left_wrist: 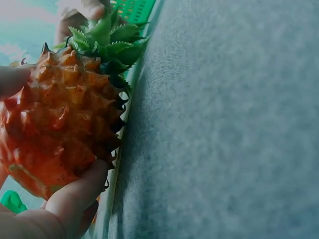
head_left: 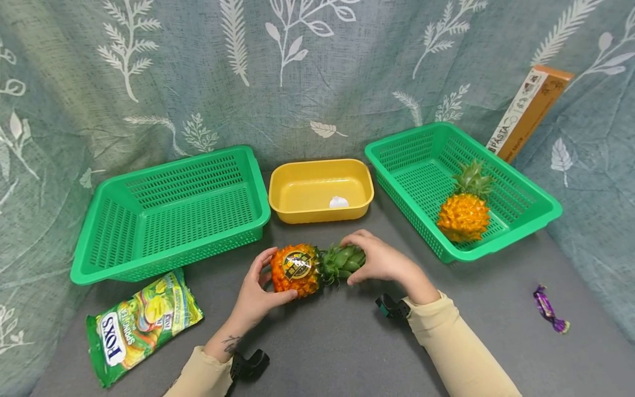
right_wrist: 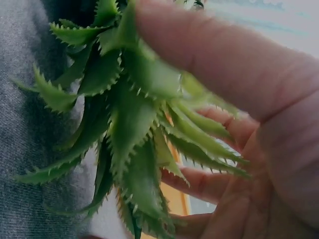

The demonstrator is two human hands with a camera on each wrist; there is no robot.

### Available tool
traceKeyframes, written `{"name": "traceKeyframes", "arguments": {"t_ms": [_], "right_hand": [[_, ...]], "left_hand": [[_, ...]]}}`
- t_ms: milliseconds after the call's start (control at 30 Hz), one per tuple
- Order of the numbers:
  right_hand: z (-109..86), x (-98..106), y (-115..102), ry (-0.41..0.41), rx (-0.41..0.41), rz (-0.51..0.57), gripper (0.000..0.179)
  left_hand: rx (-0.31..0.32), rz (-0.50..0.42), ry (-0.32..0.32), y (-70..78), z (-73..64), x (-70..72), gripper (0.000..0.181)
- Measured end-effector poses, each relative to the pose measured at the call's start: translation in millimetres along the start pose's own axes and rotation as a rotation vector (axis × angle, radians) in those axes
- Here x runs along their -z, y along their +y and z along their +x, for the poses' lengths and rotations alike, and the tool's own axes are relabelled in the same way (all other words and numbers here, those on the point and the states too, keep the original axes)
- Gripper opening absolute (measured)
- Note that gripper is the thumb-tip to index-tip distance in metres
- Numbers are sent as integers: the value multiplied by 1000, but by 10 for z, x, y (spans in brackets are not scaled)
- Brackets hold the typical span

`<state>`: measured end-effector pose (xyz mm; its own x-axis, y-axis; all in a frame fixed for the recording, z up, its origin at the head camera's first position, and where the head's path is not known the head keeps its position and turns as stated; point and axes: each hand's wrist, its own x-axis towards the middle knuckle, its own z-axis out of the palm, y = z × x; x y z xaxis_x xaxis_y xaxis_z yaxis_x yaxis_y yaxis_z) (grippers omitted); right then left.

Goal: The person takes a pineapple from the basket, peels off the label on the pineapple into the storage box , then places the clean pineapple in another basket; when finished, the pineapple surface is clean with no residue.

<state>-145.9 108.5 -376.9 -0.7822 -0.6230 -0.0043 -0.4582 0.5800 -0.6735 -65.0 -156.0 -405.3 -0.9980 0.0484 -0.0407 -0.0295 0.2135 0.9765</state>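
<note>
Leafy curtain [head_left: 367,82] backs grey table [head_left: 337,347] and held pineapple [head_left: 311,275].

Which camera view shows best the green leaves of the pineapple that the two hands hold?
The right wrist view: the leaves look large and plainly toothed there, though the right hand covers some. The head view shows them smaller, also partly covered; the left wrist view shows only some, near the top.
</note>
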Motion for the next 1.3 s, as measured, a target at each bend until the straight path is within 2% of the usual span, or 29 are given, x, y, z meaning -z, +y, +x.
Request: {"name": "traceKeyframes", "arguments": {"t_ms": [200,533,800,1000,1300], "right_hand": [[10,36,35,47,-25,-6,50],[13,104,148,173,-36,-6,43],[6,139,222,225,-122,-7,41],[5,157,267,245,-146,-2,41],[21,156,316,308,-133,0,42]], "left_hand": [[-30,-32,-13,3,93,-34,83],[-13,-72,-43,12,371,-113,79],[-30,-92,-71,19,559,-165,79],[-39,-100,-98,21,660,-182,78],[-51,-113,-86,29,752,-225,77]]}}
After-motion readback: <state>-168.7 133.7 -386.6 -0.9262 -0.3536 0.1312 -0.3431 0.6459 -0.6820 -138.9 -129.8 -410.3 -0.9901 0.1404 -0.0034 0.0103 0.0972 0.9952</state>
